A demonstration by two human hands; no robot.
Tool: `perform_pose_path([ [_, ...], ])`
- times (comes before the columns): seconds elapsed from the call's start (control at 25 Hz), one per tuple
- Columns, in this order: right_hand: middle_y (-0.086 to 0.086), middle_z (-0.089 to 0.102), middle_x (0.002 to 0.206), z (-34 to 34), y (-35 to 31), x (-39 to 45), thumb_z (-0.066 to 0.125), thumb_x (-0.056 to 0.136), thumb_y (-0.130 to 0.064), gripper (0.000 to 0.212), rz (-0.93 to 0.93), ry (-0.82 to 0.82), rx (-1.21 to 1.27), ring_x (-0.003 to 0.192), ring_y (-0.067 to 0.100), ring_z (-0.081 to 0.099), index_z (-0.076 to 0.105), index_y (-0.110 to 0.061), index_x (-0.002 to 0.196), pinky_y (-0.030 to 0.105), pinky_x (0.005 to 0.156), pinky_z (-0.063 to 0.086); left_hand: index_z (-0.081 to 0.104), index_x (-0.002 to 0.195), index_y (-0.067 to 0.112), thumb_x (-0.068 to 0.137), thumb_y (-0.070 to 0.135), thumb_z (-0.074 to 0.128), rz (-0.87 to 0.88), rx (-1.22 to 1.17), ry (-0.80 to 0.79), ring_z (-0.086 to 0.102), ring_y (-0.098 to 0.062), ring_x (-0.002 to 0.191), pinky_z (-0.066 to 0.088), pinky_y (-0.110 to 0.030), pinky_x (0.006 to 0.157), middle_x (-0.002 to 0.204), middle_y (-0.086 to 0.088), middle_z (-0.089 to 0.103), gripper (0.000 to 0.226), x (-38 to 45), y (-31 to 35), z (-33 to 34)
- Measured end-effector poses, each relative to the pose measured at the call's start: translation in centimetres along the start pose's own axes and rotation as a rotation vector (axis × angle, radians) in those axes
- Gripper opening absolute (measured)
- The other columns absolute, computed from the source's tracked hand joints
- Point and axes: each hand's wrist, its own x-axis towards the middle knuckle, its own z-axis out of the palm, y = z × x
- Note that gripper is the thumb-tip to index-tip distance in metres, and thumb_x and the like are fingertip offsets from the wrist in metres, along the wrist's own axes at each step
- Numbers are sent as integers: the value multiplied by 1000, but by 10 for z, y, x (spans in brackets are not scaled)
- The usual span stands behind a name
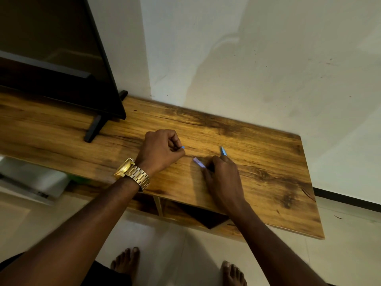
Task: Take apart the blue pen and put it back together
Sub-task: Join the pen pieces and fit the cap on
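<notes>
The blue pen is in pieces over the wooden table top point(268, 162). My left hand point(159, 150), with a gold watch on its wrist, is curled shut on a small blue pen piece point(182, 147) whose tip pokes out between thumb and finger. My right hand point(221, 176) rests low on the table, fingers closed around pen parts: a pale violet piece point(199, 162) sticks out to its left and a blue barrel end point(223, 151) points up past the fingers. Blur hides how these two parts join.
A black TV screen point(61, 65) on a stand foot point(93, 131) occupies the table's left. The white wall point(247, 69) runs behind the table. The table's right edge point(309, 182) drops to the tiled floor, where my bare feet point(125, 263) stand.
</notes>
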Motion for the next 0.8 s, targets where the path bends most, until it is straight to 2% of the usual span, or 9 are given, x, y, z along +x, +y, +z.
perform_pose_path([
  [0.08, -1, 71, 106, -3, -1, 3, 71, 104, -32, 18, -2, 19, 56, 99, 20, 69, 73, -15, 109, 28, 78, 54, 81, 88, 25, 80, 21, 89, -10, -79, -23, 74, 1, 66, 57, -16, 65, 71, 13, 78, 12, -1, 2, -1],
  [0.16, -9, 71, 96, -10, 0, 9, 76, 102, -26, 11, 20, 55, 195, 87, 11, 72, 73, -17, 108, 12, 69, 49, 84, 92, 25, 83, 18, 86, -19, -204, -16, 79, -4, 70, 66, -28, 71, 75, 8, 81, 12, -1, 4, -2],
  [0.2, -10, 74, 93, -14, 2, 11, 78, 100, -22, 10, 34, 67, 298, 83, 7, 73, 73, -17, 107, 11, 69, 51, 86, 94, 24, 85, 17, 85, -30, -291, -1, 81, -10, 75, 67, -31, 74, 78, 5, 82, 11, -1, 5, -2],
  [0.28, -5, 80, 89, -24, 7, 14, 80, 98, -15, 9, 81, 86, 588, 76, 7, 76, 74, -18, 104, 19, 72, 58, 86, 99, 19, 89, 14, 85, -71, -510, 3, 82, -19, 82, 68, -35, 75, 85, -4, 84, 11, 1, 10, -2],
  [0.36, -2, 82, 88, -32, 10, 14, 82, 97, -10, 11, 113, 89, 842, 77, 7, 77, 77, -17, 104, 24, 74, 62, 85, 103, 14, 91, 10, 84, -136, -705, -20, 79, -15, 80, 66, -30, 73, 93, -15, 83, 13, 2, 14, -2],
  [0.44, -4, 81, 89, -35, 11, 12, 83, 94, -5, 14, 103, 89, 979, 79, 5, 75, 78, -12, 105, 21, 74, 60, 84, 104, 10, 91, 8, 83, -193, -827, -75, 74, -14, 79, 64, -28, 73, 101, -23, 82, 13, 0, 18, 0],
  [0.56, -7, 80, 88, -35, 12, 12, 85, 91, -3, 16, 73, 89, 996, 78, 2, 74, 81, -13, 103, 15, 72, 57, 84, 103, 11, 93, 8, 80, -231, -895, -157, 72, -12, 78, 63, -25, 71, 97, -20, 79, 11, -3, 23, 5],
  [0.68, -7, 79, 83, -36, 11, 10, 88, 89, -7, 15, 72, 99, 983, 73, 2, 72, 84, -16, 101, 14, 67, 54, 84, 104, 11, 94, 10, 79, -262, -907, -190, 74, -10, 80, 63, -24, 70, 95, -11, 80, 12, -4, 23, 7],
  [0.8, -5, 83, 87, -38, 10, 8, 90, 89, -14, 14, 52, 137, 909, 74, 2, 75, 85, -22, 100, 14, 65, 54, 85, 104, 13, 94, 13, 81, -244, -899, -214, 76, -10, 83, 64, -26, 73, 95, -8, 83, 11, -5, 21, 8],
])
